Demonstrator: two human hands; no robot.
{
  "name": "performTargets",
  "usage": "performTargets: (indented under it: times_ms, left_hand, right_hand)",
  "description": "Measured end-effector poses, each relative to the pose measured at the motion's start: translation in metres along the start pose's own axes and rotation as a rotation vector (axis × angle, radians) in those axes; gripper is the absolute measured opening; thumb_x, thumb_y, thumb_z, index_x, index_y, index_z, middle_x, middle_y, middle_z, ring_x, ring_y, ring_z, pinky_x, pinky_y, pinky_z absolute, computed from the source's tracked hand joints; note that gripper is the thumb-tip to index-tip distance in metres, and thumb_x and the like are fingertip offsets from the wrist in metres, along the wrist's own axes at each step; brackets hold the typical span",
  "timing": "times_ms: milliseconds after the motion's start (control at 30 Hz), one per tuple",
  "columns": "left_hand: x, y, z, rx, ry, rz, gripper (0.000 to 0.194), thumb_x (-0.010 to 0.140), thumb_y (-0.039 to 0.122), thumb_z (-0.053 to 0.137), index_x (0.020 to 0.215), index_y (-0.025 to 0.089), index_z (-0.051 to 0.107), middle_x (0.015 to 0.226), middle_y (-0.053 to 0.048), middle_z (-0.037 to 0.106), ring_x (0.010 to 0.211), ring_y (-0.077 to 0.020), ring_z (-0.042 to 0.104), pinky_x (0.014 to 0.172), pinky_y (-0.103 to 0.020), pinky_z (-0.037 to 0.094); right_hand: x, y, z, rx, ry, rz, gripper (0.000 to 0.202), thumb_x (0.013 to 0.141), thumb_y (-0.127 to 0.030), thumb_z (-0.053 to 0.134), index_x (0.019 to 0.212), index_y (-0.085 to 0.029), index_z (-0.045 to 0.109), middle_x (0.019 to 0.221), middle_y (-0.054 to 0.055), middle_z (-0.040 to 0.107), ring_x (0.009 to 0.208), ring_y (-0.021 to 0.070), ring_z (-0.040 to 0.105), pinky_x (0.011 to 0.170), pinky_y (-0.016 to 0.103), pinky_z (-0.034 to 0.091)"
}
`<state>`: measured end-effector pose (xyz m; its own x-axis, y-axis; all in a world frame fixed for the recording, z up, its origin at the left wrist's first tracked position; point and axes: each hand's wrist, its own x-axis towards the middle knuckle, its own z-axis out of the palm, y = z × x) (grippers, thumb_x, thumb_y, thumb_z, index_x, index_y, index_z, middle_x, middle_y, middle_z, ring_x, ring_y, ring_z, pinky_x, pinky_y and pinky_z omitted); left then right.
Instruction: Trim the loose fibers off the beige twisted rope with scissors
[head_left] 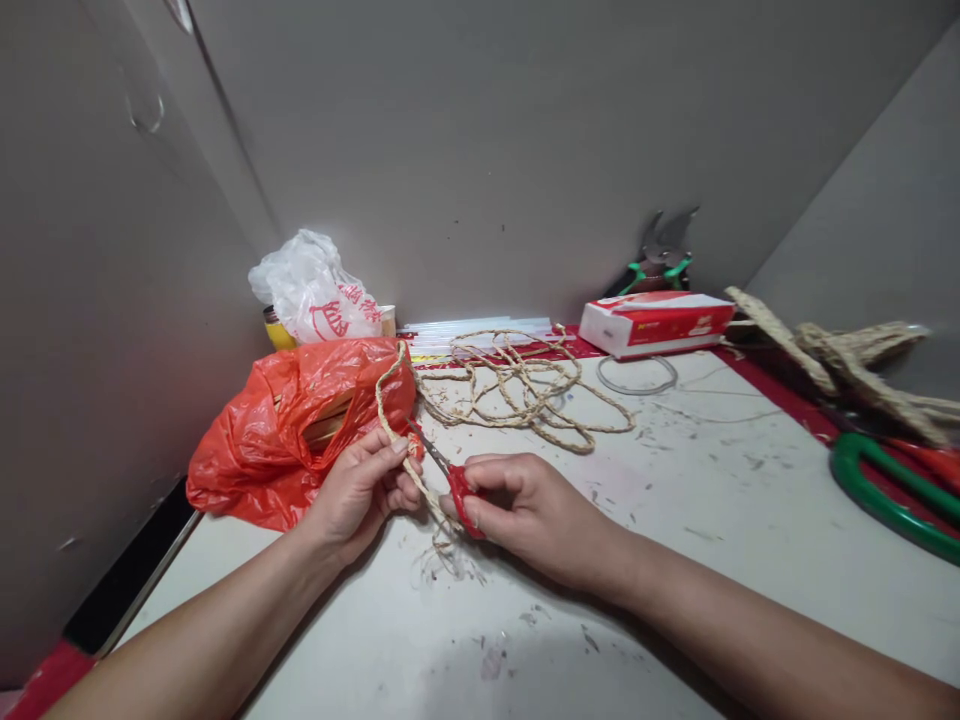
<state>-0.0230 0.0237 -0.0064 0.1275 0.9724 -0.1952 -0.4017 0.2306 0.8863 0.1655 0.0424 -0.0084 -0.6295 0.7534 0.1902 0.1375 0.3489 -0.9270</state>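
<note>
Pinched between thumb and fingers of my left hand [373, 487] is a braided straw rope [388, 400], its frayed end hanging toward the tabletop. My right hand [525, 510] grips the red handles of small scissors [463, 498]. Their blades point up and left, close beside the rope near my left fingertips; whether they touch it I cannot tell. Behind my hands the rest of the rope lies in loose loops [525, 395] on the table. An orange plastic bag [255, 440] with brown strips showing through its opening sits left of my left hand.
A white plastic bag [315, 285], clear sticks [480, 328] and a red-and-white box [656, 322] line the back wall. Green-handled pruning shears [660, 260] lean behind the box. A wire ring [637, 388] lies before it. Right are braided straw pieces [862, 370] and a large green handle [885, 490].
</note>
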Motion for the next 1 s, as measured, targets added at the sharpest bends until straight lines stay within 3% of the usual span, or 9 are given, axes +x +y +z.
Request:
performTargets:
  times_ms: [300, 500, 700, 1000]
  left_hand:
    - [-0.002, -0.001, 0.001, 0.025, 0.021, 0.001, 0.016, 0.080, 0.026, 0.065, 0.074, 0.014, 0.057, 0.061, -0.002, 0.063, 0.049, -0.0078, 0.057, 0.051, -0.019, 0.048]
    - [-0.007, -0.002, 0.007, 0.092, -0.168, -0.083, 0.017, 0.081, 0.028, 0.064, 0.082, 0.011, 0.064, 0.061, -0.002, 0.059, 0.051, -0.0067, 0.054, 0.057, -0.021, 0.049]
    - [-0.010, -0.003, 0.007, 0.096, -0.154, -0.066, 0.012, 0.076, 0.021, 0.070, 0.078, 0.011, 0.063, 0.057, 0.001, 0.057, 0.050, -0.0065, 0.052, 0.055, -0.021, 0.048]
    - [-0.005, -0.001, 0.005, 0.090, -0.099, -0.035, 0.013, 0.084, 0.025, 0.060, 0.088, 0.015, 0.054, 0.074, -0.003, 0.067, 0.044, -0.0053, 0.053, 0.047, -0.019, 0.045]
  right_hand:
    - [0.001, -0.006, 0.001, 0.189, -0.081, 0.207, 0.020, 0.066, -0.017, 0.049, 0.048, -0.018, 0.039, 0.049, -0.007, 0.032, 0.051, 0.0064, 0.026, 0.048, 0.022, 0.022]
    - [0.003, -0.004, -0.003, 0.291, -0.031, 0.233, 0.025, 0.069, -0.029, 0.061, 0.051, -0.016, 0.052, 0.050, -0.004, 0.044, 0.052, 0.0077, 0.034, 0.049, 0.022, 0.028]
    - [0.003, -0.001, -0.001, 0.324, -0.039, 0.250, 0.027, 0.071, -0.036, 0.065, 0.057, -0.013, 0.062, 0.055, 0.000, 0.054, 0.054, 0.0086, 0.040, 0.051, 0.023, 0.032]
    - [0.007, 0.008, -0.005, 0.316, 0.162, 0.204, 0.031, 0.074, -0.039, 0.062, 0.055, -0.016, 0.052, 0.051, -0.003, 0.047, 0.048, 0.0078, 0.039, 0.048, 0.023, 0.032]
